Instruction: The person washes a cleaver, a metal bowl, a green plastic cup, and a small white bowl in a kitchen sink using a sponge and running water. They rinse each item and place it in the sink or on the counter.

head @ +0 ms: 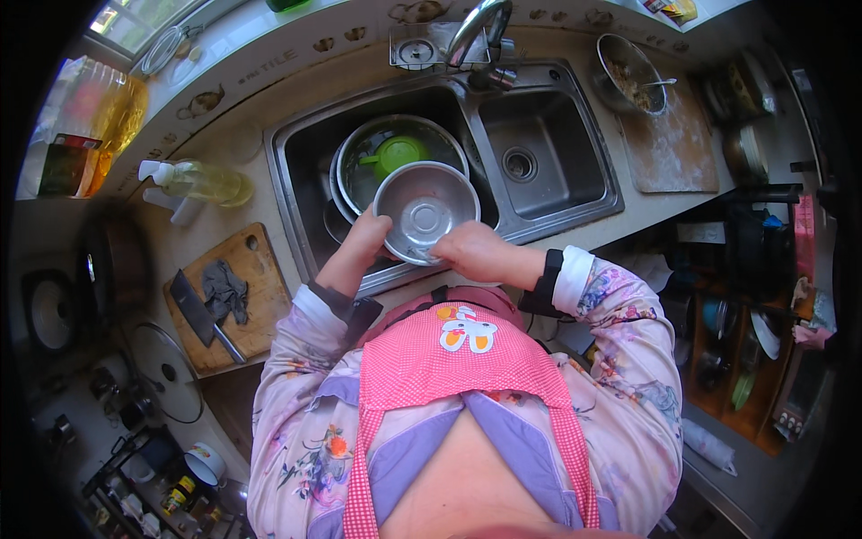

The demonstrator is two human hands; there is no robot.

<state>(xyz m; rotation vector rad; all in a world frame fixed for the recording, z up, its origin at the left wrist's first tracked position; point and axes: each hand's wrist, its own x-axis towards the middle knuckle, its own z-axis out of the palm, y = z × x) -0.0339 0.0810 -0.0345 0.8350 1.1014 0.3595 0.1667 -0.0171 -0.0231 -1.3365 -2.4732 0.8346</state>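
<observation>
A small stainless steel bowl is tilted with its inside facing me, above the near edge of the left sink basin. My left hand grips its left rim, the thumb along the edge. At the near right rim, my right hand is closed, fingers curled over the edge; a small greyish patch shows by its fingertips, too unclear to name. Behind the bowl, a larger metal basin sits in the sink with a green plastic cup inside it. More metalware is partly hidden underneath.
A chrome faucet rises behind the right basin. Left, a cutting board bears a cleaver and grey rag; a soap pump bottle stands beyond. Right, a floury board adjoins a bowl of filling.
</observation>
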